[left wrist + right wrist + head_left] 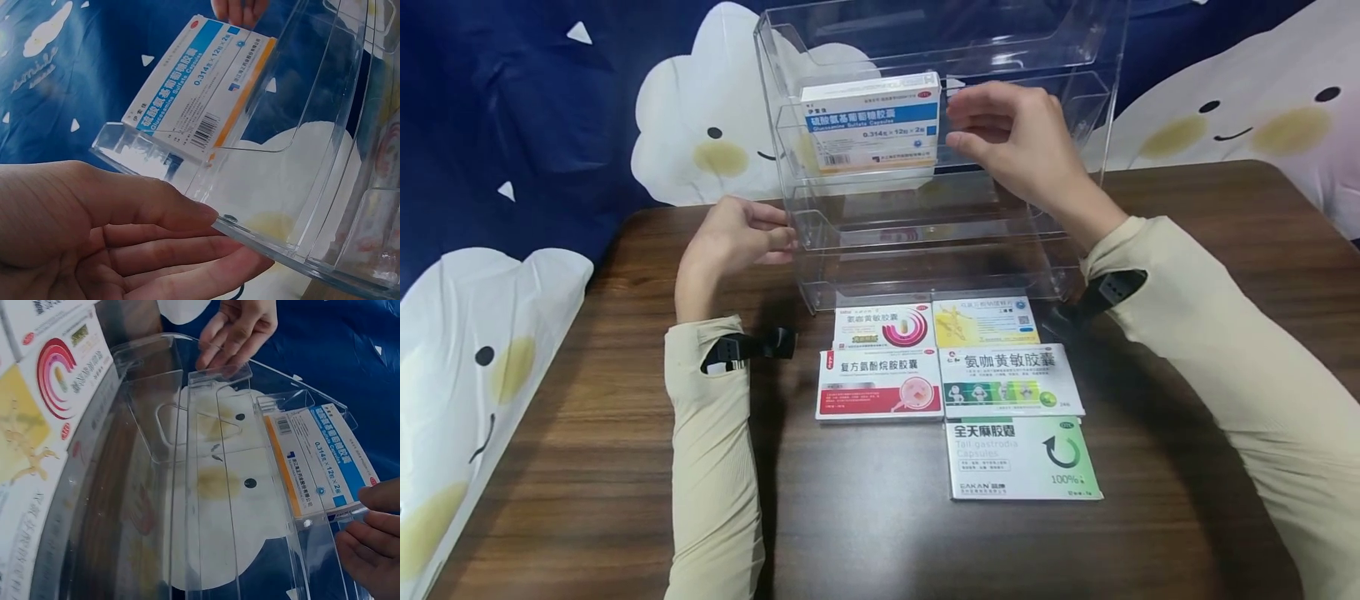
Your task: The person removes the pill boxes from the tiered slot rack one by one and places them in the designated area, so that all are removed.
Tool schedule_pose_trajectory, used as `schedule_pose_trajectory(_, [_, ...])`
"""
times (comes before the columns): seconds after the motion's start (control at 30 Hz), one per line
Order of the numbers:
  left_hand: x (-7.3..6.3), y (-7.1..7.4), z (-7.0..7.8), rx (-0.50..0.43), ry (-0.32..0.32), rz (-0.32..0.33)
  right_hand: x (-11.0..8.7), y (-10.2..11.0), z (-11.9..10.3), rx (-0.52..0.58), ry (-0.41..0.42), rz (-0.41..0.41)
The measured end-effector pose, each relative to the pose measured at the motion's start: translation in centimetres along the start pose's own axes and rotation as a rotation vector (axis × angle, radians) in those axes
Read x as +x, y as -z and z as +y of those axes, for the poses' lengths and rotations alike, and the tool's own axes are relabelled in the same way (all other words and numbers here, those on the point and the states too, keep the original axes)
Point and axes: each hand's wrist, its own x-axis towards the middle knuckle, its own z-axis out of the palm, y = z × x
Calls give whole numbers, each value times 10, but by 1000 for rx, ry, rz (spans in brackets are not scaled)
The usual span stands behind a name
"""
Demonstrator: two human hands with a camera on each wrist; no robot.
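Observation:
A clear plastic tiered rack (925, 229) stands on the table. In one of its upper tiers, a white-and-blue box of glucosamine sulfate capsules (871, 125) stands upright at the left side. My left hand (733, 237) holds the rack's left side edge, the thumb (169, 206) on one face and the fingers behind. Beside the box's right end is my right hand (1018, 137), its fingers loosely bent and nothing between them. In the right wrist view the right thumb (381, 495) lies close by the box's corner; whether it touches, I cannot tell.
Several medicine boxes lie flat before the rack: a red-and-white box (880, 383), a pink-ringed box (886, 325), a yellow-and-white box (985, 321), a white box with green pictures (1011, 379) and a green-and-white box (1024, 458). A blue cloud-patterned cloth (550, 108) hangs behind.

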Motion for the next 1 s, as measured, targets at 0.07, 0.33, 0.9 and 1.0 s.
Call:
schedule_pose_trajectory(0.07, [0, 0, 1, 9, -1, 4, 6, 0, 0, -7, -15, -8])
schedule_pose_trajectory(0.33, [0, -1, 2, -18, -3, -2, 18, -3, 5, 10, -120, -62])
schedule_pose_trajectory(0.9, [0, -2, 5, -20, 12, 7, 31, -15, -1, 34, -154, -127])
schedule_pose_trajectory(1.0, [0, -2, 6, -21, 16, 5, 32, -15, -1, 53, -167, -122])
